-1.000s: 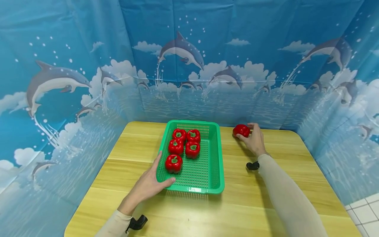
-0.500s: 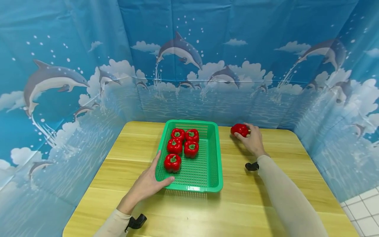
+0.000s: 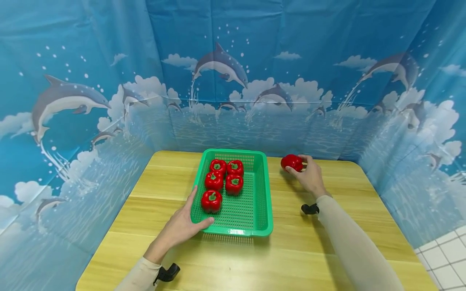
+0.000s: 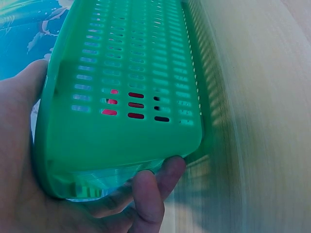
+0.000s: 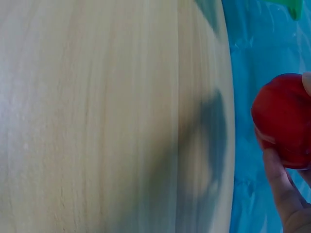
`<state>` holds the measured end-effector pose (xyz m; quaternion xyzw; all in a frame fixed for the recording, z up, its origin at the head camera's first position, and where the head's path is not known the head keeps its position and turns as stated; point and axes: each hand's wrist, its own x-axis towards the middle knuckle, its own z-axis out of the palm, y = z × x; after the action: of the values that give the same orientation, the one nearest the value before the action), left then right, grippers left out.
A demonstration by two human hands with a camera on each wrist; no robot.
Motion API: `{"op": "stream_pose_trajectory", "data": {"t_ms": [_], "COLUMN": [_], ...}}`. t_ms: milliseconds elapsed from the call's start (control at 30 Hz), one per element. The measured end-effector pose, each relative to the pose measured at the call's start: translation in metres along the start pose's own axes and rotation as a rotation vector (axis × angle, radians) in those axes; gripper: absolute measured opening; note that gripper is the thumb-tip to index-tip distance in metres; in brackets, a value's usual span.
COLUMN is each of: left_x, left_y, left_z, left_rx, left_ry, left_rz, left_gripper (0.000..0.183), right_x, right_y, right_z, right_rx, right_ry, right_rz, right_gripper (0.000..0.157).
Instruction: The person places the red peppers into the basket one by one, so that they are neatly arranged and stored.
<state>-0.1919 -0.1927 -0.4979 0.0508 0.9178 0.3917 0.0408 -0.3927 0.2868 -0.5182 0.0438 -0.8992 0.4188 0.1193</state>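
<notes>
My left hand (image 3: 182,226) grips the near left corner of a green plastic basket (image 3: 251,233), the thumb over its rim. In the left wrist view, fingers (image 4: 148,199) curl beneath the corner, outside the slotted wall. Several glossy red bell peppers (image 3: 234,184) stand in the basket's left half, stems up. To the right of the basket, my right hand (image 3: 312,178) holds another red bell pepper (image 3: 291,163) between thumb and fingers near the table's back edge. That pepper is on its side, its stem end toward the palm, and a shadow falls on the wood beside it in the right wrist view.
The wooden table (image 3: 233,266) has rounded back corners. A blue curtain (image 3: 233,121) printed with dolphins hangs close behind it and along both sides. White tiles (image 3: 449,252) show at the lower right. Each wrist wears a black camera mount (image 3: 167,273).
My right hand and its bell pepper have shifted slightly left, toward the basket. The left hand keeps its grip on the corner. The whole head view has moved a little.
</notes>
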Motion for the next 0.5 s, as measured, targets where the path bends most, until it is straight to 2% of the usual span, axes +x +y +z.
{"op": "stream_pose_trajectory", "data": {"t_ms": [500], "left_x": [-0.001], "left_y": [0.0], "left_z": [0.001], "left_rx": [0.001], "left_ry": [0.001], "left_rz": [-0.003], "left_gripper": [0.122], "right_x": [-0.016], "right_y": [-0.012], "right_z": [-0.001], "right_rx": [0.01], "right_ry": [0.029], "right_rz": [-0.039], "right_gripper": [0.079]}}
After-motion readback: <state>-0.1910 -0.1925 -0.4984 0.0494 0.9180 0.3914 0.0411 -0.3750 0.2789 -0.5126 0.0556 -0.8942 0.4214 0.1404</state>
